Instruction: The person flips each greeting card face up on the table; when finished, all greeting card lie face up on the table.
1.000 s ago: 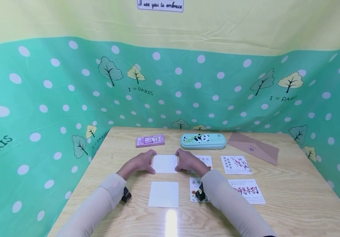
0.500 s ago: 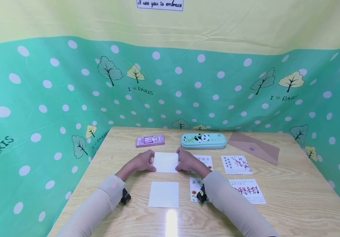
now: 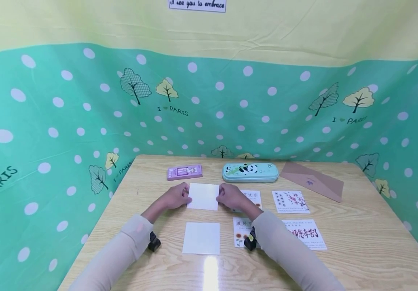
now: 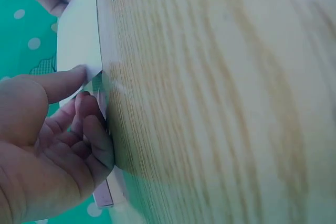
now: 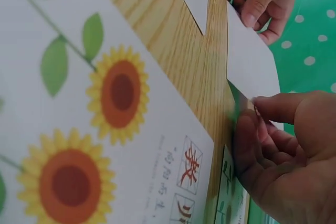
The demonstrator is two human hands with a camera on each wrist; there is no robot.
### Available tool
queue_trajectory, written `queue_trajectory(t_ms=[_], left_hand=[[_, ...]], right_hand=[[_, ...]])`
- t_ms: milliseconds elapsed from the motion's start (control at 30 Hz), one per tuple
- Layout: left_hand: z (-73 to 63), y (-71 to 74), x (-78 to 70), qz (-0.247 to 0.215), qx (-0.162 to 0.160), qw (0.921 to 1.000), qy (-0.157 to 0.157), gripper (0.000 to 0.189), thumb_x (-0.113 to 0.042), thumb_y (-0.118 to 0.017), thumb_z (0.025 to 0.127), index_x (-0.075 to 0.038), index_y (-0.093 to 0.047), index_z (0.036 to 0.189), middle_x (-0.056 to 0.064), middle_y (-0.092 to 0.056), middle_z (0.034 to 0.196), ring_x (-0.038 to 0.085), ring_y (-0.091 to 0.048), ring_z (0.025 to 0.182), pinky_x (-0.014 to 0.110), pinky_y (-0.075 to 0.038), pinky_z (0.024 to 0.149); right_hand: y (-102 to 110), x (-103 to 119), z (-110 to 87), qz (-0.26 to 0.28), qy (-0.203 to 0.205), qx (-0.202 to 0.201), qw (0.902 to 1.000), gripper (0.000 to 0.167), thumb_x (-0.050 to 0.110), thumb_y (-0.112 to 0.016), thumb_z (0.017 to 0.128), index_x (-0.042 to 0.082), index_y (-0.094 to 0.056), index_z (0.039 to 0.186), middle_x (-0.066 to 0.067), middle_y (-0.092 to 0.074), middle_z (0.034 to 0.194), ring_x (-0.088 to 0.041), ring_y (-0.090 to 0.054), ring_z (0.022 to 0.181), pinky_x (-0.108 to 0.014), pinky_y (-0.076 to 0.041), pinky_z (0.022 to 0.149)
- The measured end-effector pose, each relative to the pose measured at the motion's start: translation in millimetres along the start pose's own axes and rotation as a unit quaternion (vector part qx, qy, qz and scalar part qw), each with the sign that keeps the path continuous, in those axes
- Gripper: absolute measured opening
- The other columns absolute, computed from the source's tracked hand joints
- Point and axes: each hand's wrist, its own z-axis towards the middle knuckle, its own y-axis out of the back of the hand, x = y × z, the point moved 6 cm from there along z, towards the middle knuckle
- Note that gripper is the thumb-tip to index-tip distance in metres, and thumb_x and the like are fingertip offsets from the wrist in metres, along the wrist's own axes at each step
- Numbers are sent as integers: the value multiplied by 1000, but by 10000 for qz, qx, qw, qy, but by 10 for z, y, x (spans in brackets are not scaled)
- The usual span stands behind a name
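A blank white card (image 3: 203, 197) is held between both hands, tilted with its far edge raised. My left hand (image 3: 176, 196) pinches its left edge, thumb on the face and fingers curled behind, as the left wrist view shows. On the opposite edge, my right hand (image 3: 231, 197) pinches the card between thumb and fingers. A second blank white card (image 3: 201, 238) lies flat on the table, nearer to me. Under the right forearm lies a sunflower card (image 3: 241, 230), its flowers large in the right wrist view. Another sunflower card (image 3: 253, 198) is partly hidden by the right hand.
At the back stand a purple box (image 3: 184, 172) and a mint panda pencil case (image 3: 250, 172). A brown envelope (image 3: 312, 181) lies at the back right. Two printed cards, a blossom card (image 3: 291, 201) and a red-lettered card (image 3: 307, 234), lie on the wooden table (image 3: 369, 242).
The far edge of the white card has risen, and the card now tilts up off the table. Both hands have turned slightly with it; the other things stay put.
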Motion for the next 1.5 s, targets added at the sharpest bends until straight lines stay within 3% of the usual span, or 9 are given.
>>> queue_trajectory(t_ms=[167, 267, 467, 633, 733, 867, 1000, 1233, 1500], left_hand=[[1, 27, 20, -8, -170, 9998, 70, 15, -20, -68, 96, -11, -58, 103, 2, -57, 80, 15, -50, 68, 27, -41, 61], [-4, 47, 32, -199, -261, 9993, 157, 12, -21, -68, 97, -13, -59, 100, 2, -63, 78, 16, -57, 66, 28, -44, 61], [-32, 85, 17, -885, -344, 9953, 188, 9, -18, -66, 98, -11, -61, 97, 4, -72, 73, 15, -67, 57, 26, -52, 55], [-31, 133, 8, -1292, -475, 9905, 44, 8, -15, -65, 97, -8, -62, 99, 6, -74, 78, 17, -70, 62, 30, -57, 57], [-34, 164, 9, -1452, -549, 9879, -42, 9, -15, -63, 99, -6, -63, 101, 8, -76, 86, 18, -73, 70, 32, -60, 62], [-41, 163, 10, -1435, -519, 9882, -164, 18, -16, -55, 104, -4, -68, 104, 9, -75, 95, 17, -72, 79, 31, -60, 70], [-53, 120, -12, -917, -374, 9941, -439, 21, -19, -54, 105, -8, -72, 108, 7, -72, 93, 14, -67, 80, 27, -58, 71], [-76, 89, -74, -323, -284, 9928, -1116, 36, -10, -67, 96, -7, -65, 132, 7, -72, 98, 11, -64, 76, 25, -54, 66], [-27, 23, -9, 354, -115, 9956, -865, 47, -16, -72, 94, -12, -62, 140, -4, -64, 83, 9, -52, 65, 22, -45, 61]], right_hand=[[28, -36, 12, 352, 143, -201, 9991, 13, 20, -58, 103, 13, -62, 93, -3, -64, 74, -16, -57, 62, -27, -46, 60], [24, -72, 29, 925, 120, -197, 9954, 14, 21, -56, 104, 12, -63, 95, -3, -64, 75, -15, -59, 62, -27, -50, 60], [3, -120, 54, 2116, -59, -32, 9773, 24, 25, -52, 106, 6, -65, 103, -8, -67, 82, -16, -65, 66, -29, -59, 62], [47, -87, 5, 2608, -299, -149, 9648, 42, 39, -47, 108, 5, -66, 123, -12, -71, 89, -20, -69, 72, -35, -62, 68], [91, -46, -20, 2781, -327, -275, 9596, 47, 42, -44, 109, 3, -66, 119, -12, -71, 90, -20, -69, 73, -38, -62, 71], [126, -46, -20, 2441, -170, -515, 9682, 36, 36, -52, 106, 6, -72, 105, -10, -71, 88, -19, -69, 73, -36, -61, 72], [110, -90, -8, 1818, 10, -630, 9813, 17, 23, -67, 98, 13, -74, 110, -7, -72, 86, -19, -70, 72, -32, -60, 69], [34, -112, 0, 1115, 359, -345, 9925, 47, 16, -72, 94, 19, -61, 140, -3, -73, 90, -17, -69, 73, -31, -57, 66], [-21, -103, -10, 498, 442, -94, 9977, 59, 15, -75, 91, 17, -56, 146, 0, -69, 91, -11, -55, 58, -25, -46, 52]])
